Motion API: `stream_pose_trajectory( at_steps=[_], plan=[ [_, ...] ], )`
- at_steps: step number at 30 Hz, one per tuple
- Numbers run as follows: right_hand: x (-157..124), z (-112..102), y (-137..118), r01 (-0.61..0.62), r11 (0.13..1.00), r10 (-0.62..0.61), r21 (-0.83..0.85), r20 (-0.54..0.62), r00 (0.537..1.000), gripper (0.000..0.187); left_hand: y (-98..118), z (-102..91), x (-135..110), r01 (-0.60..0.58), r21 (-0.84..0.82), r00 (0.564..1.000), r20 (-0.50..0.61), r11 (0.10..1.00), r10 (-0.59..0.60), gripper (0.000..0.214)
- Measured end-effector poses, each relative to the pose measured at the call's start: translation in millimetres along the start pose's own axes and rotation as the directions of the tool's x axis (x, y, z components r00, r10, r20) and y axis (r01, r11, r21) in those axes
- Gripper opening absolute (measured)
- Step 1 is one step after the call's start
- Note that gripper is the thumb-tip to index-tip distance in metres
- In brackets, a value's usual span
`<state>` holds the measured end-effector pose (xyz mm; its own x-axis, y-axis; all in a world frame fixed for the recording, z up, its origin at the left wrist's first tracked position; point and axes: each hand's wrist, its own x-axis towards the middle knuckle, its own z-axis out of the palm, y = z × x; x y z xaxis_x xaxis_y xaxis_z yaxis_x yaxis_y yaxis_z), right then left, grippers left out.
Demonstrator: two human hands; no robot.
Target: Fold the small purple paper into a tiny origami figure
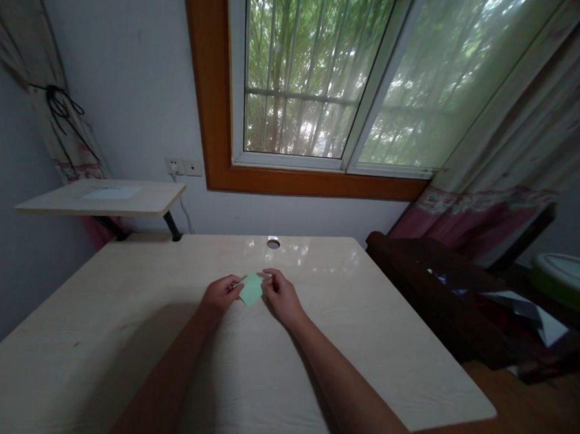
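Observation:
A small pale green piece of paper (pixel 252 289) sits near the middle of a light wooden table (pixel 119 324), turned like a diamond. My left hand (pixel 221 294) pinches its left corner with curled fingers. My right hand (pixel 280 294) pinches the right edge, fingers closed on the paper. Both forearms reach in from the bottom of the view. The paper looks folded, though its exact shape is too small to make out.
A round cable hole (pixel 273 243) lies at the table's far edge. A raised side shelf (pixel 101 197) with a sheet on it stands at the back left. Dark wooden furniture (pixel 441 296) with papers sits to the right. A window and curtain are behind.

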<state>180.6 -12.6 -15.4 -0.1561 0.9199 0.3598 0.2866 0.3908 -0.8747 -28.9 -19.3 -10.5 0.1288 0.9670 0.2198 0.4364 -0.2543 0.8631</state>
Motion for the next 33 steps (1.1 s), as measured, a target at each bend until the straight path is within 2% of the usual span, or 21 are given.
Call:
stream_pose_trajectory(
  at_steps=[15,24,33],
  plan=[
    [0,0,-1,0.007,0.999,-0.009,-0.047,-0.027,1.000,0.032,6,0.4,1,0.040,0.011,0.999,-0.024,0.999,-0.040,0.030],
    [0,0,0,0.000,0.999,0.000,-0.044,-0.008,1.000,0.032,-7,3.8,6,0.052,-0.003,0.998,-0.042,0.999,-0.052,0.030],
    [1,1,-2,0.004,0.999,-0.005,-0.044,-0.023,1.000,0.031,-10,2.9,6,0.033,-0.012,0.998,-0.049,0.999,-0.034,0.030]
  ],
)
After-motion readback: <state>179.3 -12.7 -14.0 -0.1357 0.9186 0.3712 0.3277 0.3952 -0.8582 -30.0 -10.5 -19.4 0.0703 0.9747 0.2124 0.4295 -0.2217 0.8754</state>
